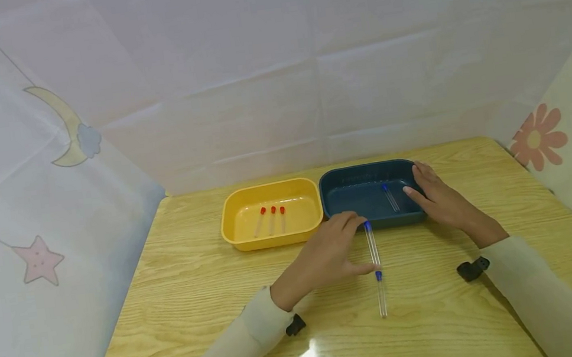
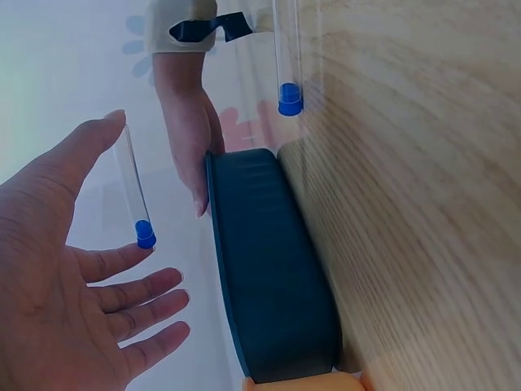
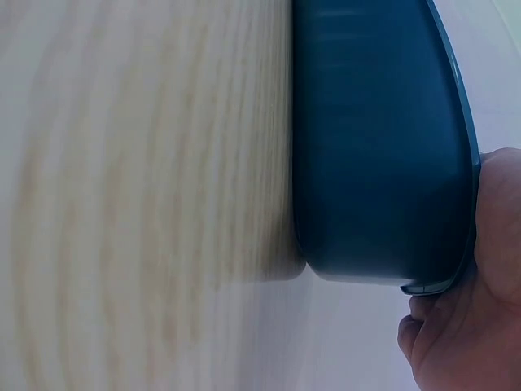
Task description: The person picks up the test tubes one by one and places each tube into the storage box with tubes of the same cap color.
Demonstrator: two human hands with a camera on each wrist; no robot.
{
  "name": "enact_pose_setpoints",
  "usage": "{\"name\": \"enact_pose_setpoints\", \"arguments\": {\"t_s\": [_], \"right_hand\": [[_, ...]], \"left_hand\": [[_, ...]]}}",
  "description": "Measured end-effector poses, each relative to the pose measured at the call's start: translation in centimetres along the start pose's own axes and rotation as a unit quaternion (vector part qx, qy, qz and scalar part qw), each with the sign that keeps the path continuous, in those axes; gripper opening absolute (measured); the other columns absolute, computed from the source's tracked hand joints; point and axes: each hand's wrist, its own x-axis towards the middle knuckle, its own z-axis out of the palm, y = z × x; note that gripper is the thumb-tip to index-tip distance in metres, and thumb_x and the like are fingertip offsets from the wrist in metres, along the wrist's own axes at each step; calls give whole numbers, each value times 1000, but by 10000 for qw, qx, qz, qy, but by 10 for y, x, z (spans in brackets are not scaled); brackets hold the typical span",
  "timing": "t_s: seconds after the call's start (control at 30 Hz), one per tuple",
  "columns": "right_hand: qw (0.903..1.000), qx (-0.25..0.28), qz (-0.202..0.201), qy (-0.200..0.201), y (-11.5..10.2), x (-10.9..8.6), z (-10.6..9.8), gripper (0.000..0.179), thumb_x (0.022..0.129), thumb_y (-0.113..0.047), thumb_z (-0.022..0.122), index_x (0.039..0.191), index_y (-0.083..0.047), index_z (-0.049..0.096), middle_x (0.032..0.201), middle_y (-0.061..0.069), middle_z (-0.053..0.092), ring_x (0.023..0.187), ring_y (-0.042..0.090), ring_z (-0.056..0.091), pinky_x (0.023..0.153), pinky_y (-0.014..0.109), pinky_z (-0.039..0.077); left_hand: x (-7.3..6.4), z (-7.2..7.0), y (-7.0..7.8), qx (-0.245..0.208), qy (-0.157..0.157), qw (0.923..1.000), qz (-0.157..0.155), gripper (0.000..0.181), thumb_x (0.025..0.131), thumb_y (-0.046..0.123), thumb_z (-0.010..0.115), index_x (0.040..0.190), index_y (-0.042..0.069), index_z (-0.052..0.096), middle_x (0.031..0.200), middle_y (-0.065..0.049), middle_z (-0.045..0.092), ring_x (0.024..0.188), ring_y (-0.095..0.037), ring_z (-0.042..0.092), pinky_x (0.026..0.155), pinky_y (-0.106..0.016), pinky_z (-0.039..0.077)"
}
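Likely light yet slippery, the held tube suits this end-to-end pinch between left hand fingertips, right hand gripping the blue tray.

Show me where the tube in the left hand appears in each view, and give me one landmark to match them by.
Head: the tube is in the lower half, right of centre, at the left hand.
Left wrist: the tube is left of centre, near mid-height.
Right wrist: not in it.
Shared landmark: the blue tray, also mid-picture in left wrist and upper right in right wrist.
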Motion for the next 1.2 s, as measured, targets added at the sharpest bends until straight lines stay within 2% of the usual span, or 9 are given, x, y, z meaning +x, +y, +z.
{"name": "enact_pose_setpoints", "arguments": {"t_s": [0.4,0.6,0.97,1.2], "right_hand": [[10000,27,-34,38,0,-1,0,76,112,-41,36,160,2,-5,168,15,-16,153,38,-15,116,70,5],[10000,22,-36,14,0,0,1,76,112,-42,35,160,2,-5,167,15,-17,153,38,-17,116,70,4],[10000,29,3,-2,2,0,1,78,111,-43,35,160,2,-5,168,13,-17,153,37,-17,117,69,2],[10000,10,-3,33,4,0,1,78,111,-44,36,160,2,-3,168,14,-16,153,38,-15,116,70,4]], "left_hand": [[16,-2,-10,17,85,9997,-222,94,79,73,72,146,10,52,143,-7,53,128,-20,54,106,-33,47],[24,-1,-18,41,112,9997,-221,95,80,76,68,146,10,51,144,-6,52,128,-20,53,106,-33,46],[35,5,-29,-166,156,9991,-349,93,80,72,72,147,12,50,147,-7,50,134,-21,48,113,-34,41],[41,3,-34,-275,20,9987,-422,93,81,69,73,149,11,48,149,-8,48,135,-22,46,113,-36,41]]}}
